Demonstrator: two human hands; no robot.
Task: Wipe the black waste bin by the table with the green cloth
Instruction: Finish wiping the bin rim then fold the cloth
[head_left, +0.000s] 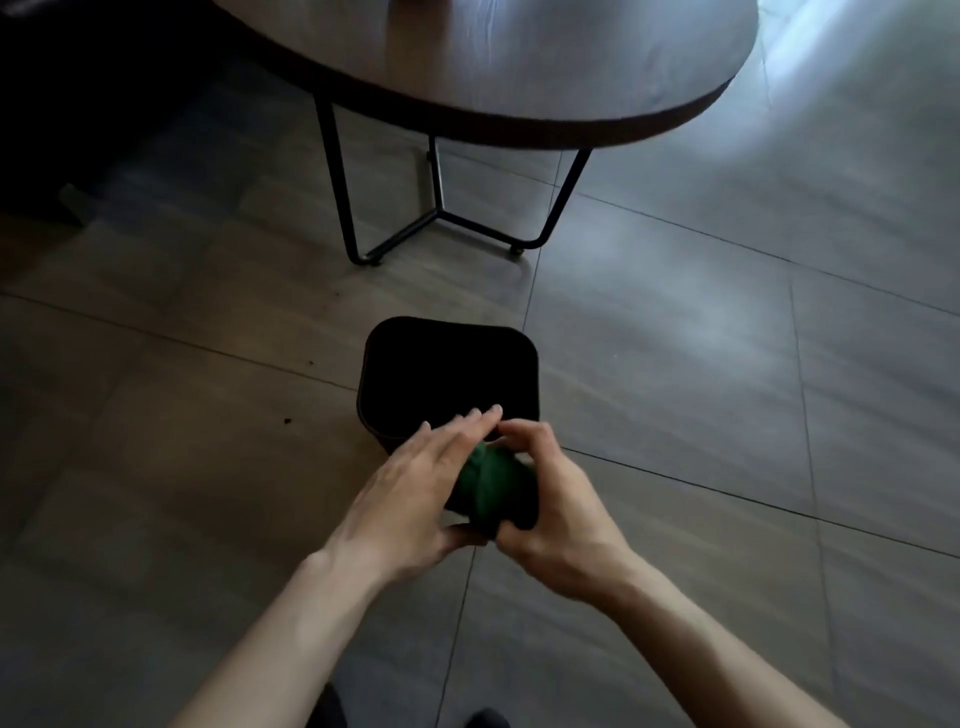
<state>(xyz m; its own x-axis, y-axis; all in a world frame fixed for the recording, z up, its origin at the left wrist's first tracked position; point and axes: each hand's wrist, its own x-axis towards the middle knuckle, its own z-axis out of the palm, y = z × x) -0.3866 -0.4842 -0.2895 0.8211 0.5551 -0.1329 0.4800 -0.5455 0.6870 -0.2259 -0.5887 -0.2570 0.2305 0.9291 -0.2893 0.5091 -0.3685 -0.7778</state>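
Observation:
A black waste bin (447, 338) with a rounded square rim stands upright on the floor in front of the table. Just above its near edge I hold a bunched green cloth (491, 486) between both hands. My left hand (415, 488) lies against the cloth's left side with its fingers stretched forward over the bin's near rim and its thumb under the cloth. My right hand (553, 499) grips the cloth from the right, fingers curled over its top. The bin's near wall is mostly hidden behind my hands.
A round wooden table (597, 67) on thin black metal legs (337, 182) stands beyond the bin. Dark furniture (62, 104) fills the far left. The floor is large grey tiles (727, 364), with a few small dark specks (285, 421) left of the bin.

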